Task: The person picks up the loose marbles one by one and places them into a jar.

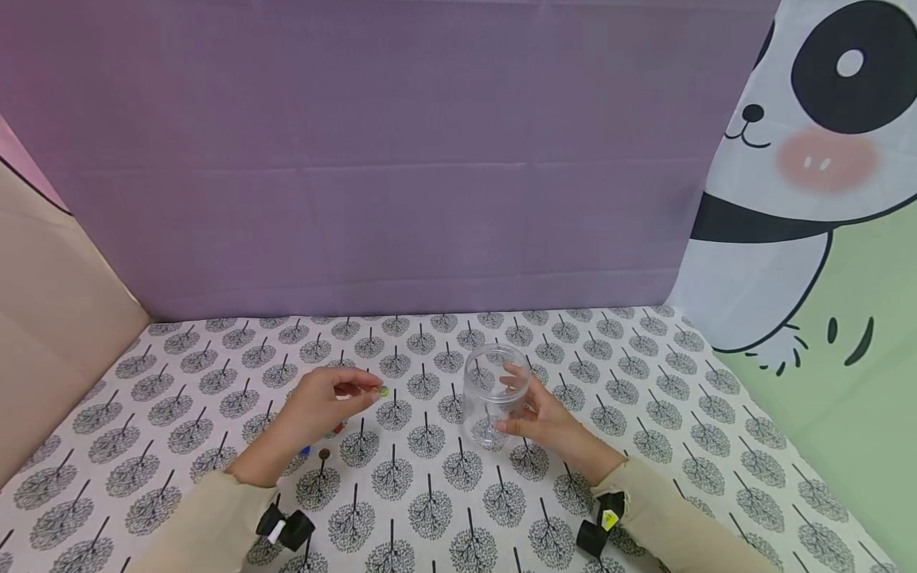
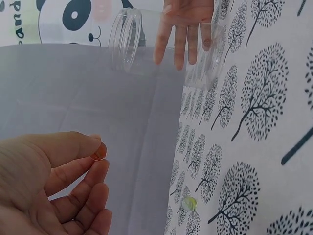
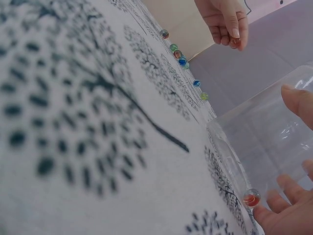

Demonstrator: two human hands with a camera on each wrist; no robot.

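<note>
My left hand [image 1: 325,402] pinches an orange-red glass marble [image 2: 100,152] between thumb and forefinger, above the cloth. Past its fingertips a yellow-green marble [image 1: 384,391] lies on the cloth. To the right, a clear plastic jar [image 1: 478,406] stands upright with its mouth uncovered. My right hand [image 1: 546,414] grips the jar from its right side, thumb near and fingers behind the wall. Another red-orange marble [image 3: 252,198] shows low at the jar's bottom, beside the right hand's little finger.
A tree-print cloth [image 1: 444,477] covers the table. More marbles lie around the left forearm: a brown one [image 1: 325,454], a red one [image 1: 339,428] and a blue one [image 1: 305,450]. A purple curtain [image 1: 401,159] hangs behind, and a panda-print sheet [image 1: 774,263] at the right.
</note>
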